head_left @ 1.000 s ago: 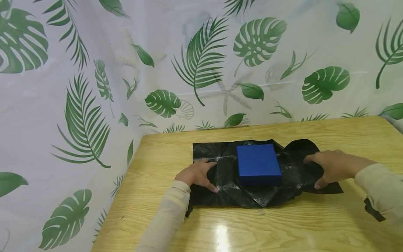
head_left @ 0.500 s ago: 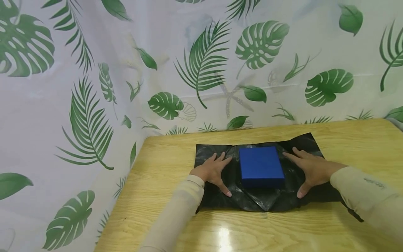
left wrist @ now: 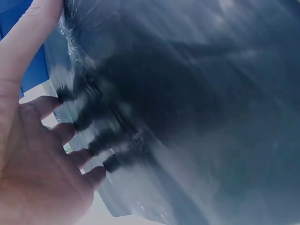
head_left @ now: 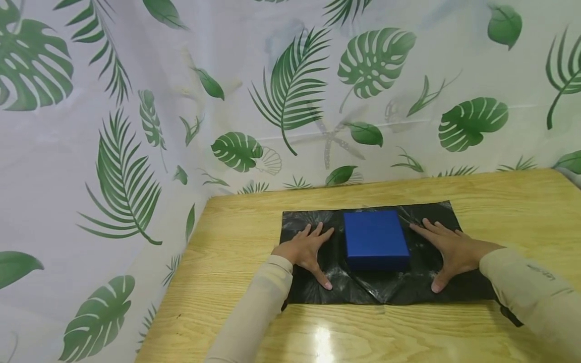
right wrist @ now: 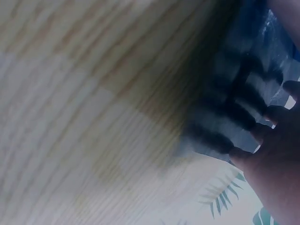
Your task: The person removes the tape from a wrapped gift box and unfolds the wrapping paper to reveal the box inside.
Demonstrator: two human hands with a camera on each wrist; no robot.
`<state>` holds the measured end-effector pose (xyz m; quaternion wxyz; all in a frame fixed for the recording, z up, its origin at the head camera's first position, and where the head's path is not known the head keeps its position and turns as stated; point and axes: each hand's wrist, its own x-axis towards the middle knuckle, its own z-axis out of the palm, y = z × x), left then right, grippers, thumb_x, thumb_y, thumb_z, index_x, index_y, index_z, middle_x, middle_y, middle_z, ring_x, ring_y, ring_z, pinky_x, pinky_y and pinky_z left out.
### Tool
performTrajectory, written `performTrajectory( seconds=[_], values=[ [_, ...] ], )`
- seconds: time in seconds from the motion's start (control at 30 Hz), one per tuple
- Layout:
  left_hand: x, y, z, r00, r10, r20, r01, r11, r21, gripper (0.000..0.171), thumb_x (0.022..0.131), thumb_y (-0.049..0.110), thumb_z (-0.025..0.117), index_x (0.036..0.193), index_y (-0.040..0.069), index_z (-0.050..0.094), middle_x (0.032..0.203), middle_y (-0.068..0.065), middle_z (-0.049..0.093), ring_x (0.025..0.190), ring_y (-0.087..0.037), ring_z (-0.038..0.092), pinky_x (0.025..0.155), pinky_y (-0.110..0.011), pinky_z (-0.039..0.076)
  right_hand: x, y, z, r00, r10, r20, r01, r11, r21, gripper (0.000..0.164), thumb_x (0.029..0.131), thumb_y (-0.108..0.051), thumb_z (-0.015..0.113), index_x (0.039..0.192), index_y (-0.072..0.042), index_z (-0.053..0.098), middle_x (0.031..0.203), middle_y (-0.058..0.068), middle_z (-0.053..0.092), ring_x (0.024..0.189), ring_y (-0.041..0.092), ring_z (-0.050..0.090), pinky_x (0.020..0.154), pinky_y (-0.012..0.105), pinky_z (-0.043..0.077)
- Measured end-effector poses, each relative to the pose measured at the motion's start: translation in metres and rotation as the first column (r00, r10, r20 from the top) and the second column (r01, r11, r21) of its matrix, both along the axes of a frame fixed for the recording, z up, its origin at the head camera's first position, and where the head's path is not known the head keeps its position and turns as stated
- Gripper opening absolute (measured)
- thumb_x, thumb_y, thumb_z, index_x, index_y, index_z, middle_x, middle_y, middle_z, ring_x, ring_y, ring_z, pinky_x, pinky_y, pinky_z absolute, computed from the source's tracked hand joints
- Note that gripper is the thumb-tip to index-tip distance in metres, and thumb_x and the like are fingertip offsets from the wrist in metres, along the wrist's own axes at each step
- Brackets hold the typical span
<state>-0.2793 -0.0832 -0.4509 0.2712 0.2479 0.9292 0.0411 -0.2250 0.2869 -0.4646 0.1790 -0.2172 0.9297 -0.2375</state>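
Observation:
A blue square box [head_left: 376, 234] sits on a creased black plastic sheet [head_left: 363, 287], near its middle. To the left of the box my left hand [head_left: 306, 251] presses on the sheet with fingers spread. On the other side my right hand [head_left: 454, 252] lies on the sheet in the same way, fingers and thumb apart. In the left wrist view the fingertips of the left hand [left wrist: 51, 150] touch the shiny plastic, with a corner of the blue box [left wrist: 35, 70] behind the thumb. The right wrist view shows the right hand [right wrist: 276, 145] at the sheet's edge.
The sheet lies on a light wooden table [head_left: 218, 282], which runs back to a white curtain [head_left: 317, 91] printed with green leaves. The same curtain closes off the left side. Beige sleeves cover both forearms, and a dark strip [head_left: 510, 315] shows under the right one.
Both hands have moved inward toward the box, from gripping the sheet's ends to lying spread on it. The right part of the sheet, curled up before, now lies flat.

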Motion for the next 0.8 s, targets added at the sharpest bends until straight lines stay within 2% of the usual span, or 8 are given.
performTrajectory(
  seconds=[0.23, 0.4, 0.63, 0.73, 0.8],
  values=[
    [0.006, 0.001, 0.002, 1.0, -0.017, 0.007, 0.017, 0.997, -0.078, 0.144, 0.058, 0.065, 0.091, 0.163, 0.04, -0.004, 0.169, 0.002, -0.016, 0.154, -0.028, -0.012, 0.124, -0.051, 0.005, 0.005, 0.003, -0.006, 1.0, 0.018, 0.016, -0.018, 0.999, 0.029, 0.152, 0.049, -0.047, 0.099, 0.164, -0.017, 0.004, 0.161, 0.036, -0.002, 0.143, 0.064, 0.0, 0.102, 0.083, 0.003],
    [0.007, 0.003, 0.004, 1.0, -0.027, 0.007, 0.027, 0.995, -0.097, 0.145, 0.058, 0.067, 0.09, 0.162, 0.041, -0.007, 0.168, 0.003, -0.019, 0.154, -0.027, -0.014, 0.124, -0.051, 0.004, 0.006, 0.001, -0.003, 0.999, 0.008, 0.046, -0.012, 0.994, 0.104, 0.157, 0.048, -0.054, 0.097, 0.164, -0.02, -0.003, 0.162, 0.034, -0.007, 0.144, 0.061, -0.002, 0.104, 0.082, 0.001],
    [0.005, 0.002, 0.004, 1.0, -0.02, -0.012, 0.018, 0.993, -0.113, 0.144, 0.058, 0.068, 0.089, 0.162, 0.042, -0.007, 0.168, 0.002, -0.019, 0.154, -0.026, -0.014, 0.124, -0.051, 0.004, 0.003, -0.004, 0.006, 0.997, 0.008, 0.074, -0.018, 0.991, 0.129, 0.156, 0.049, -0.05, 0.098, 0.163, -0.016, -0.002, 0.162, 0.035, -0.007, 0.144, 0.061, -0.005, 0.105, 0.081, -0.001],
    [0.006, 0.002, 0.008, 1.0, -0.02, -0.006, 0.02, 0.997, -0.076, 0.141, 0.061, 0.064, 0.09, 0.162, 0.041, -0.005, 0.168, -0.003, -0.02, 0.154, -0.028, -0.013, 0.124, -0.05, 0.002, 0.003, -0.005, 0.007, 0.998, 0.024, 0.056, -0.031, 0.993, 0.115, 0.152, 0.049, -0.052, 0.097, 0.164, -0.012, 0.006, 0.161, 0.037, -0.005, 0.142, 0.064, -0.003, 0.104, 0.082, 0.003],
    [0.006, 0.003, 0.012, 0.999, -0.025, -0.022, 0.024, 0.999, -0.025, 0.134, 0.066, 0.06, 0.09, 0.164, 0.038, 0.0, 0.169, -0.006, -0.016, 0.155, -0.03, -0.009, 0.124, -0.051, 0.006, 0.001, -0.003, 0.009, 0.999, 0.032, 0.033, -0.034, 0.997, 0.062, 0.144, 0.052, -0.049, 0.098, 0.162, -0.005, 0.014, 0.159, 0.04, -0.003, 0.14, 0.068, -0.002, 0.102, 0.084, 0.006]
  ],
)
